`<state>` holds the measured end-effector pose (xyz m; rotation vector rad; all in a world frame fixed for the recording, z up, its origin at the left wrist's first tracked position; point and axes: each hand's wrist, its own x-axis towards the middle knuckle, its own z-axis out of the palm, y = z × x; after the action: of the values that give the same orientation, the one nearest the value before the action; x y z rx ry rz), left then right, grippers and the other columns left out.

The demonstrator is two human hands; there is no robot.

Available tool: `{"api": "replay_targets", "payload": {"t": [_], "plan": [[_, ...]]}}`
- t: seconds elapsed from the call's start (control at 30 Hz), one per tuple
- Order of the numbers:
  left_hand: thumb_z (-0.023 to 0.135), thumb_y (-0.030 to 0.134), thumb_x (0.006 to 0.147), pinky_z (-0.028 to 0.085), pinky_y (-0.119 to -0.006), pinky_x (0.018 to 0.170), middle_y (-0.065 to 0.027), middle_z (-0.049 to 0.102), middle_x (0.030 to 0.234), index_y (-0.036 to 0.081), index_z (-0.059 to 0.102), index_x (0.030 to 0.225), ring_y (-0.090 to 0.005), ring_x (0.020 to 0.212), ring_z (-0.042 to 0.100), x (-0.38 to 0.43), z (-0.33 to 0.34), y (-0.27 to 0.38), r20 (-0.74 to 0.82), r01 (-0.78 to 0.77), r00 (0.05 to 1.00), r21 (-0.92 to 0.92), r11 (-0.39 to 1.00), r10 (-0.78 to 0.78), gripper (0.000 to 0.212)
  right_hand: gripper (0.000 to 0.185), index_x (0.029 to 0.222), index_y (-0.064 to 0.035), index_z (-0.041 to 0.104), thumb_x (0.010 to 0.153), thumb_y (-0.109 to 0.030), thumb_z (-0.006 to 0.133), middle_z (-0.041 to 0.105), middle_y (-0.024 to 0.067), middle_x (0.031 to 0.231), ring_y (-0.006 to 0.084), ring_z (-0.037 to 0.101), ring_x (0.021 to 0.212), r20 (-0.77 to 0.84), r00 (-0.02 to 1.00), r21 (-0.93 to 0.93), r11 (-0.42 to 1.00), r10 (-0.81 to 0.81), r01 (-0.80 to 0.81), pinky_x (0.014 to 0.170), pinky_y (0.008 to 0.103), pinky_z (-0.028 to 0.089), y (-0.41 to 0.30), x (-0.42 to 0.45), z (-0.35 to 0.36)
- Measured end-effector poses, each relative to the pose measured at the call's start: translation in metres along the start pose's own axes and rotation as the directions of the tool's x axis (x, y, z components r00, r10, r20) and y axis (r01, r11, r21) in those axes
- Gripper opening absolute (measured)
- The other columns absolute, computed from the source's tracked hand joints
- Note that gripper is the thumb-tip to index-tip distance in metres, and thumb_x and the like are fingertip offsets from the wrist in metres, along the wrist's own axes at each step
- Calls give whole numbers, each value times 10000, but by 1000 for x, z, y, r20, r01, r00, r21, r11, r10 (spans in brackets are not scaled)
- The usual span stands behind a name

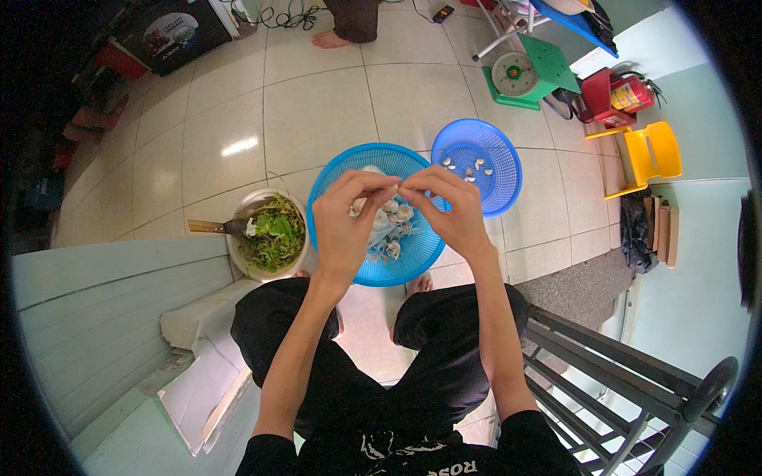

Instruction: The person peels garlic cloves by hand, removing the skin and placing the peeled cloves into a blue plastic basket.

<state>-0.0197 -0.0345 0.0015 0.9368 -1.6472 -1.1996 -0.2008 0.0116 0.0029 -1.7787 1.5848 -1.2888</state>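
Observation:
My left hand [346, 217] and my right hand [450, 201] meet fingertip to fingertip above a round blue plastic basket [406, 268]. Pinched between the fingers of both is a small pale piece, apparently a garlic clove [395, 188], mostly covered by the fingertips. Inside the basket below lie several garlic bulbs [380, 220] with loose papery skins, partly hidden by my left hand. Just beyond my right hand stands a smaller violet-blue plastic basket [513, 181]. Several peeled garlic cloves [479, 162] are scattered on its bottom.
Left of the baskets, a pale bucket [238, 262] holds green leaf scraps, with a wooden-handled tool [208, 226] across its rim. A green dial scale [539, 80], yellow chair [652, 156] and fire extinguisher [632, 94] stand right. Another person's foot [329, 40] is ahead. A dark railing [619, 381] rises lower right.

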Motion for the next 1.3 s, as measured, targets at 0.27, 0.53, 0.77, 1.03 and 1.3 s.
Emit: {"api": "replay_targets", "payload": {"t": [0.27,0.53,0.77,1.03,1.3], "plan": [[747,-45,856,570,-288,797,-95,733,953,11,769,1025,-164,878,721,2,3,6,-19,-44,999,135,990,47,180,96,924,-117,751,862,-186,775,729,15,899,220,672,827,27,988,-233,960,-152,154,773,367,474,7,1,-4],[752,-31,850,565,-302,778,-104,733,944,23,768,1004,-200,840,724,0,5,3,-29,-85,995,168,982,91,164,108,941,-116,741,866,-183,780,724,5,902,208,678,845,40,974,-305,926,-222,223,815,374,468,4,1,-4],[740,-39,859,566,-309,770,-106,726,946,30,768,1015,-203,839,719,-2,5,0,-10,-65,998,199,978,68,174,109,921,-102,724,848,-151,789,695,2,854,178,673,798,64,970,-306,921,-234,242,841,380,468,7,-1,-1],[742,-36,857,571,-318,767,-114,725,947,29,766,1019,-220,843,722,-2,5,1,2,-59,998,195,979,60,176,95,889,-91,728,826,-68,795,717,-1,851,147,671,783,63,971,-300,924,-229,237,899,380,449,4,-1,-1],[739,-33,862,569,-310,766,-120,732,958,10,761,1017,-209,838,724,-2,5,2,6,-63,998,184,981,63,162,105,897,-93,725,823,-67,795,722,6,856,144,673,780,53,975,-275,936,-215,221,902,379,446,1,0,-3]]}}
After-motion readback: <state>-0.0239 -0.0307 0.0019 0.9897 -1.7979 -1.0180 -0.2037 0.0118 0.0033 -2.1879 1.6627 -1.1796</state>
